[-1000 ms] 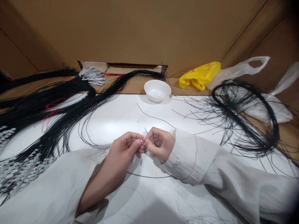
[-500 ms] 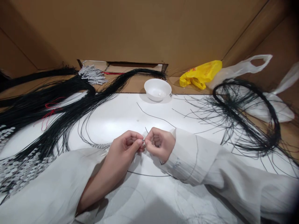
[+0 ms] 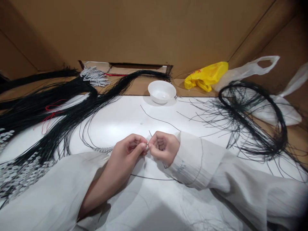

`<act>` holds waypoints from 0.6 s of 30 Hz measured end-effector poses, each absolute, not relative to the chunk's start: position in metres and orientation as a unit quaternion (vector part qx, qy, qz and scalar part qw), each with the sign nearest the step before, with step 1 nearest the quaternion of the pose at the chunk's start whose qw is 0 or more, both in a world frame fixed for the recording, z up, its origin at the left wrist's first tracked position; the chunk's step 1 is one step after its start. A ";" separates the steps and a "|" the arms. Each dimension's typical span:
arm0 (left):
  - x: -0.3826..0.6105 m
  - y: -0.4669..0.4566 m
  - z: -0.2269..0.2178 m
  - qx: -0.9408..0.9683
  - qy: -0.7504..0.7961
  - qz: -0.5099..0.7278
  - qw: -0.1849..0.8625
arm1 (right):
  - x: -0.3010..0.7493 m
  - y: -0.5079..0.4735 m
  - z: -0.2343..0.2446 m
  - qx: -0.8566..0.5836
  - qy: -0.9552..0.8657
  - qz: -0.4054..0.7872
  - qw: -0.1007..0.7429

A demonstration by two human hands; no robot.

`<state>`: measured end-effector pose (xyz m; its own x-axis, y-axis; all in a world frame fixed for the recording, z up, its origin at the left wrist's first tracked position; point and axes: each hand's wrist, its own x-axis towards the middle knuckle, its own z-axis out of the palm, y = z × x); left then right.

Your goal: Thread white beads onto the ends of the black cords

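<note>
Fingertips nearly touching, my left hand (image 3: 128, 154) and my right hand (image 3: 165, 146) meet over the middle of the white tabletop (image 3: 113, 118). Thumb and forefinger of the left one are closed on a tiny metallic-looking piece (image 3: 147, 144), mostly covered by the fingers. My right hand pinches at the other side of it, with a short end of thin black cord (image 3: 150, 132) sticking up by its fingertips. Below the hands a black cord (image 3: 154, 178) curves across the table toward the right sleeve. A loose cord (image 3: 158, 119) lies just beyond them.
Bundles of black cord (image 3: 79, 112), with white bead-like ends (image 3: 26, 173), spread on the left. A white bowl (image 3: 162, 92) stands at the back. Right of it lie a yellow plastic bag (image 3: 207, 77), a clear bag (image 3: 252, 69) and a coil of black cords (image 3: 284, 128). Cardboard walls (image 3: 144, 32) enclose the table.
Both hands keep their pinch at almost the same place. The piece between the fingertips shows slightly more metallic now; the whole view has shifted a little.
</note>
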<state>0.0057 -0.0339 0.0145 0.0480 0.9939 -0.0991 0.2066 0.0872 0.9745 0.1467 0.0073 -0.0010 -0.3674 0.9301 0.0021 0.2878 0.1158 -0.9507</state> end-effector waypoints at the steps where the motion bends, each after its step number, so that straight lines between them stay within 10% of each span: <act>1: 0.005 -0.034 0.014 0.550 0.564 0.401 0.468 | 0.147 0.007 -0.001 -0.456 -0.671 0.482 0.331; 18: 0.004 -0.041 0.011 0.675 0.592 0.331 0.290 | 0.145 0.005 0.003 -0.454 -0.607 0.564 0.327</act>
<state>0.0038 -0.0413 0.0107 0.0804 0.9913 0.1041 0.6075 -0.1316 0.7834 0.1453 0.0053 0.0033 -0.3736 0.9202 -0.1165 0.1827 -0.0501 -0.9819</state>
